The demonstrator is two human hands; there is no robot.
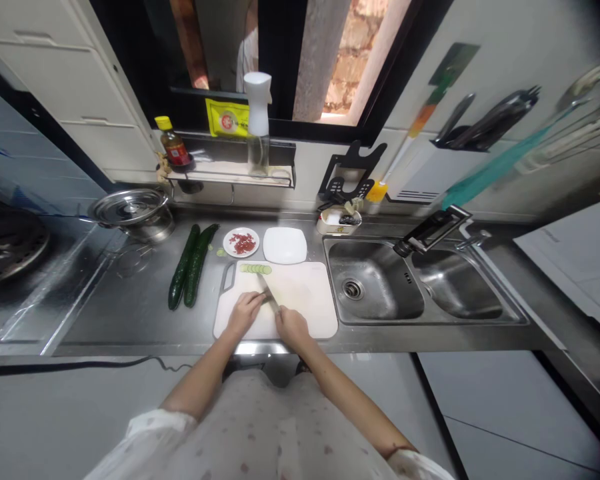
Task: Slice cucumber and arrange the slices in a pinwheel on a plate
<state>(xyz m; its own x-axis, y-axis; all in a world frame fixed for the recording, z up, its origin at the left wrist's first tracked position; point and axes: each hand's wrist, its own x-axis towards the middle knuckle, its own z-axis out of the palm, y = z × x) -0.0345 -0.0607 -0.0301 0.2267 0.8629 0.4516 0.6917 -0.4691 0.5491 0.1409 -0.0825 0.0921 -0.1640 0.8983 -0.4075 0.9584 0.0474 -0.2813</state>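
Observation:
A kitchen knife (269, 288) is held in my right hand (292, 328), its fingers wrapped round the handle. The blade slants up and to the left over the white cutting board (315, 293), its tip near a row of overlapping cucumber slices (255, 269). My left hand (245, 313) is at the left side of the blade, fingers drawn together with the tips at the blade. Whatever lies under those fingertips is too small to make out. Two whole cucumbers (196, 267) lie side by side left of the board.
Behind the board are a plate of chopped red pieces (241, 243) and a white square plate (285, 245). A double sink (375, 313) adjoins the board's right side. A lidded steel pot (153, 223) stands back left. A shelf (220, 175) holds bottles.

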